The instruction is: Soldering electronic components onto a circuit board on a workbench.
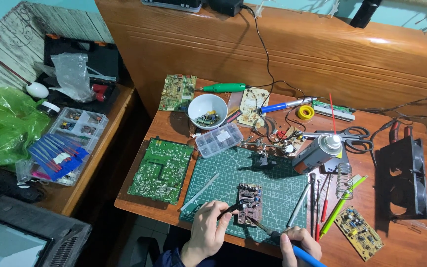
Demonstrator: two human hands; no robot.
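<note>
- Small brown circuit board (249, 203), head view: lying on the green cutting mat (223, 168), near its front edge.
- Left hand (208, 232): fingers clenched around a dark tool (231, 208) touching the board's left edge.
- Right hand (298, 243): grasping a blue-handled soldering iron (273, 233), tip at the board's lower edge.
- Progress: work appears mid-way; components remain mounted.

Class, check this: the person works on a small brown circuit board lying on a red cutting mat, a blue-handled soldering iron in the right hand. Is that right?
Not quite: the head view shows the cutting mat is green, not red. The small brown circuit board does lie on it, and the right hand holds the blue-handled soldering iron.
</note>
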